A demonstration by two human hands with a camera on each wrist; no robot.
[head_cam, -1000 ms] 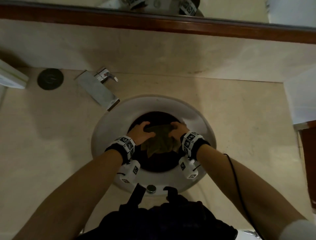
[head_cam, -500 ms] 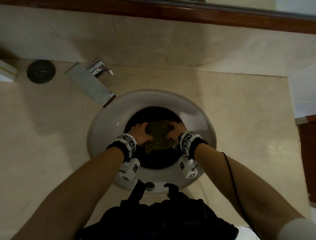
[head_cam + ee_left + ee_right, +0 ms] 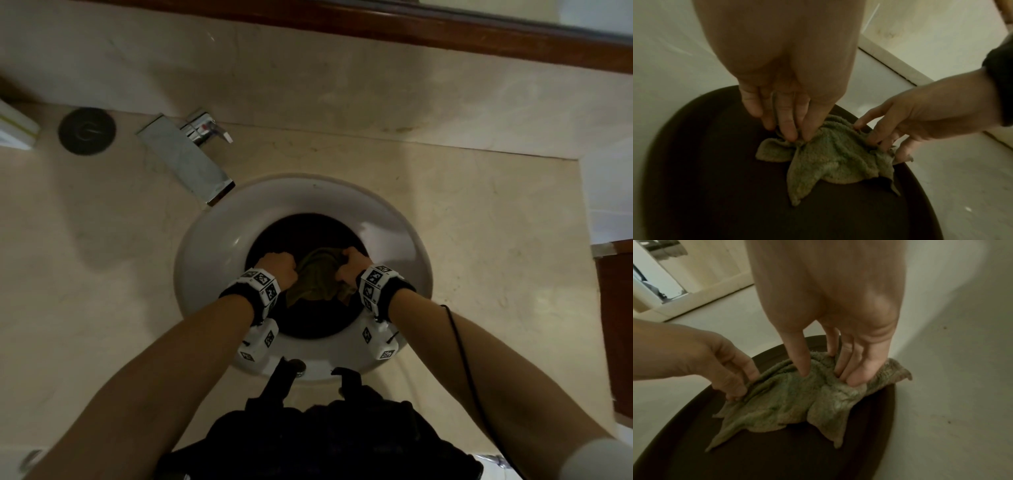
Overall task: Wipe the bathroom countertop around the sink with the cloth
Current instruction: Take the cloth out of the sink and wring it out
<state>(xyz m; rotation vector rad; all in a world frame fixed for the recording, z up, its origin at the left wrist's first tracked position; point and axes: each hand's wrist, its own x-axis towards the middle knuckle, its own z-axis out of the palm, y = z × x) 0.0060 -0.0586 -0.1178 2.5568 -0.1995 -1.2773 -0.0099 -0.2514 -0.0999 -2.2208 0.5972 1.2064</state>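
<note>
Cloth [image 3: 317, 277]: green terry, lying bunched in the dark bottom of the sink [image 3: 219, 246], w/ folds fanning out toward the person.
L hand [image 3: 277, 270]: fingertips [image 3: 791, 129] curling down & pinching the cloth's left edge.
R hand [image 3: 351, 269]: fingers [image 3: 803, 360] pressing into & gathering the right edge; thumb side is tucking under a fold.
Handling: judging by the limp folds, it's soft, light, floppy, no stiffness. Can't tell if it's wet; if so, it'll be heavier & dripping. Best hold: bunching it into a wad in one palm, not taking it by a corner, so it's wiping flat.
Desk [image 3: 479, 240]: beige stone, surrounding the sink on all sides; not yet being wiped.
Tap [image 3: 191, 161]: chrome, sitting back-left of the sink, spout reaching its rim.
Round dark disc [image 3: 86, 131]: lying on the desk, left of the tap.
</note>
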